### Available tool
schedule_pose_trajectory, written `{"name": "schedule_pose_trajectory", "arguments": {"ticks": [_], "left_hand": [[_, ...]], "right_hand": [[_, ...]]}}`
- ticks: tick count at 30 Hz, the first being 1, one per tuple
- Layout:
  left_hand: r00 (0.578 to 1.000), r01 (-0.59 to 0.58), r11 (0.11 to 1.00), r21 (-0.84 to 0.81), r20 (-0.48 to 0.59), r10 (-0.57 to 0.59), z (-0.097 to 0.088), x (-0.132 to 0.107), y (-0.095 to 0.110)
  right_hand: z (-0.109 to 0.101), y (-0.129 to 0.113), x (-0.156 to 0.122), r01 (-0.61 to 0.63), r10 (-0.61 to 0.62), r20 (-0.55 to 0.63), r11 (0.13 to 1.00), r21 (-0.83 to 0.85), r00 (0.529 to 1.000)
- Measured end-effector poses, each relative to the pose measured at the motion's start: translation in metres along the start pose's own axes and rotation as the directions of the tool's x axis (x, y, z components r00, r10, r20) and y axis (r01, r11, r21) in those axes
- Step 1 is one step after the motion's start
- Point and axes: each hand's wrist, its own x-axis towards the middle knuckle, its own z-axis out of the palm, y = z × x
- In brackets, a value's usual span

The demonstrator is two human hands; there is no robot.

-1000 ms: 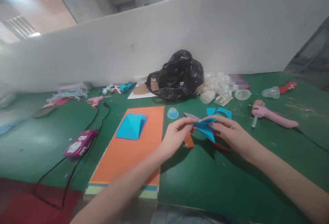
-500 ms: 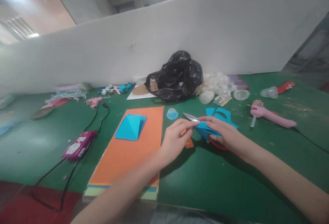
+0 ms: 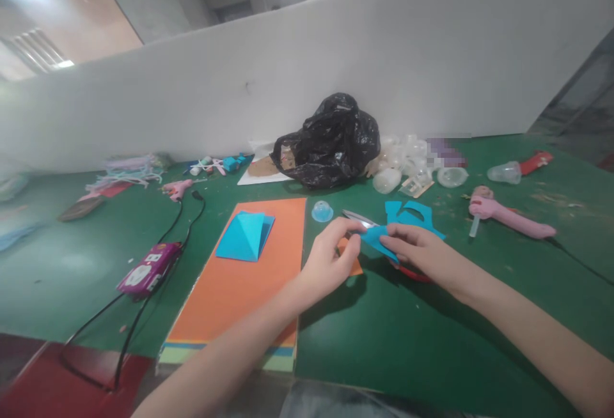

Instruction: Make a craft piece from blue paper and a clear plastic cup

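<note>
one broad green counter (image 3: pixel 384 341) fills the lower frame. left of centre on it lies a flat stack of coloured paper with an orange top sheet (image 3: pixel 240 296); at upper centre sits a crumpled black plastic bag (image 3: pixel 336 143). just right of centre are two bare hands. the left hand (image 3: pixel 330 255) has its grip closed on the left end of a small folded piece of bright blue paper (image 3: pixel 378 239); the right hand's (image 3: pixel 425 252) grip pinches its right edge, so the piece hangs between them, seemingly above the counter. a larger folded blue paper shape (image 3: pixel 242 239) rests on the orange sheet. metal scissors with red handles (image 3: pixel 355 217) lie partly hidden behind the hands. the step looks like shaping or folding the small piece; the next move likely calls for aligned edges and light fingertip pressure.
</note>
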Motion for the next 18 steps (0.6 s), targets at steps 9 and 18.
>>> {"name": "schedule_pose_trajectory", "arguments": {"ticks": [9, 18], "left_hand": [[0.919, 0.390, 0.887, -0.247, 0.171, -0.356, 0.004, 0.005, 0.004], [0.905, 0.416, 0.868, -0.271, 0.216, -0.366, 0.005, 0.008, 0.002]], "right_hand": [[0.002, -0.013, -0.005, 0.126, -0.130, 0.001, 0.966, -0.226, 0.992], [0.001, -0.009, -0.003, 0.167, -0.167, 0.022, 0.955, -0.243, 0.986]]}}
